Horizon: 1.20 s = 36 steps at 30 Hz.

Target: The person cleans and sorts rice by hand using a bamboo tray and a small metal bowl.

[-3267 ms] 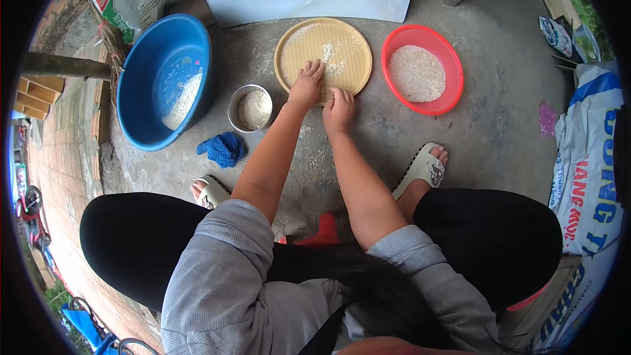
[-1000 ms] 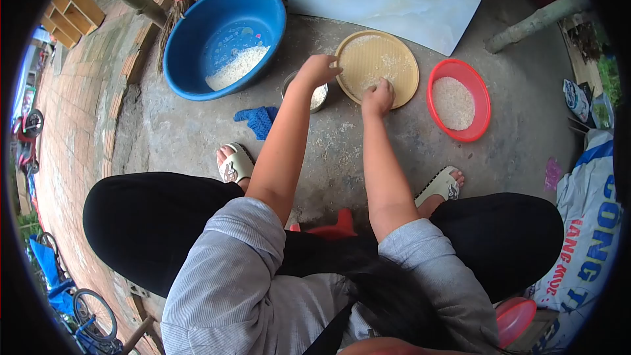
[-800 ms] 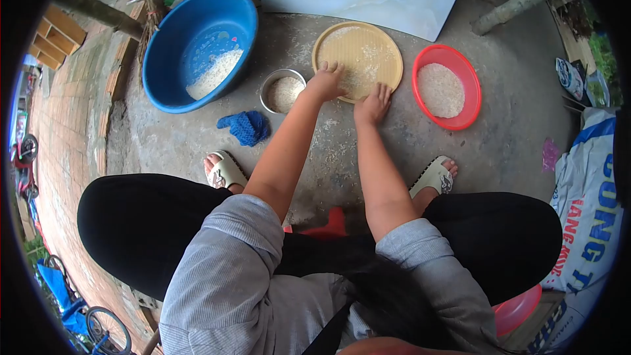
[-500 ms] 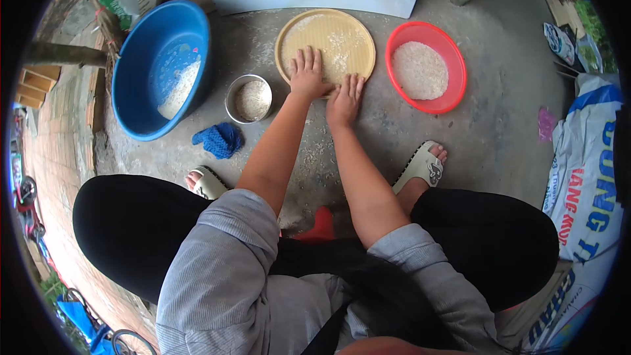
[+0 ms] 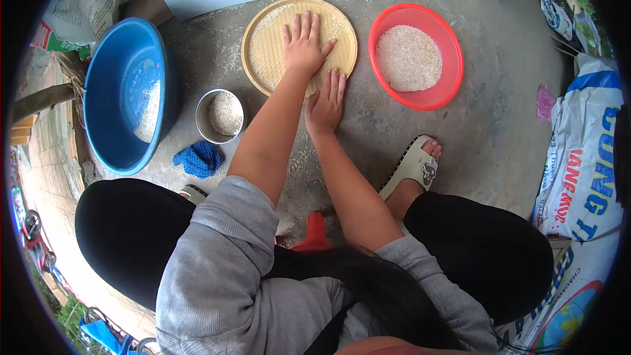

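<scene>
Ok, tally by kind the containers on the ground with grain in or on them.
Basins: 2 (blue basin, red basin)
Metal bowl: 1
Tray: 1
Total: 4

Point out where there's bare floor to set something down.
Widest is the floor between the red basin, the right sandal and the printed sack. A smaller patch lies between the right hand and that basin. It is crowded at left, where the blue tub, metal bowl and blue cloth sit close together.
</scene>
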Tool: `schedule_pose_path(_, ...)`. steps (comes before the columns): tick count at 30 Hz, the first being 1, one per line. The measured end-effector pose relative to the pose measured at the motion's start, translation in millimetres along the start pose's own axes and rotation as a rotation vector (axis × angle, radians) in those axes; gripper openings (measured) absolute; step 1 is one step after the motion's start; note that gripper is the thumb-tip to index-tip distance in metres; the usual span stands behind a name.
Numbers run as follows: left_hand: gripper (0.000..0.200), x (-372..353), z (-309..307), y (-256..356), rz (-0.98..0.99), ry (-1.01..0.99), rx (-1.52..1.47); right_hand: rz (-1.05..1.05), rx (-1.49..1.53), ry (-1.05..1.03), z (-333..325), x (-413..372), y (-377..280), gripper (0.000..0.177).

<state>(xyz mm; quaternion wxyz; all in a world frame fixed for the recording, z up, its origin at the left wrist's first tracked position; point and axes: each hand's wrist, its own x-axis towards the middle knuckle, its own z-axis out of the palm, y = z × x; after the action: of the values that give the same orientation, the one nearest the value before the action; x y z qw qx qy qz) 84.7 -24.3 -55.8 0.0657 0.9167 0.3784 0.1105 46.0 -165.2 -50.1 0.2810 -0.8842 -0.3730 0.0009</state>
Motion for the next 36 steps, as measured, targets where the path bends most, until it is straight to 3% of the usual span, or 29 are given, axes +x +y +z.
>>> schedule_pose_path(7, 0.052, 13.2, 3.9, -3.3, 0.163, 0.000, -0.125, 0.015, -0.023, 0.020, 1.7, 1.0, -2.3, 0.058)
schedule_pose_path(8, 0.041, 12.0, 3.1, -2.8, 0.177, 0.109, -0.202, 0.011, -0.021, 0.021, 1.5, 1.7, -3.5, 0.058)
schedule_pose_path(11, 0.030, 7.2, 4.8, -5.7, 0.141, 0.155, -0.401, 0.010, -0.050, 0.031, 2.4, 1.6, -3.0, 0.059)
schedule_pose_path(18, 0.021, -17.4, -8.6, -16.8, 0.175, 0.223, -0.528, 0.029, 0.007, 0.049, 1.6, 1.2, -4.0, 0.058)
schedule_pose_path(27, 0.015, -58.2, -41.9, -30.6, 0.252, 0.103, -0.521, 0.005, 0.102, 0.102, -0.1, -1.4, -6.4, 0.055)
schedule_pose_path(29, 0.011, -65.4, -35.0, -36.3, 0.258, 0.001, -0.488, 0.023, 0.111, 0.095, -3.8, -0.9, -9.6, 0.055)
schedule_pose_path(31, 0.009, -71.1, -33.6, -42.2, 0.269, 0.035, -0.455, 0.022, 0.115, 0.090, -4.5, 0.2, -12.7, 0.056)
schedule_pose_path(33, 0.009, -78.3, -43.8, -46.8, 0.248, -0.057, -0.431, 0.109, 0.098, 0.042, -4.3, 1.2, -18.8, 0.058)
schedule_pose_path(34, 0.010, -81.0, -50.7, -49.3, 0.191, -0.094, -0.436, 0.108, 0.092, 0.176, -0.3, 3.8, -24.5, 0.047)
schedule_pose_path(35, 0.010, -84.9, -57.6, -53.3, 0.183, -0.078, -0.429, 0.092, 0.101, 0.178, 1.6, 8.1, -27.1, 0.047)
schedule_pose_path(36, 0.011, -88.8, -64.2, -57.5, 0.079, -0.088, -0.555, 0.238, 0.202, 0.025, -8.5, 14.7, -37.4, 0.038)
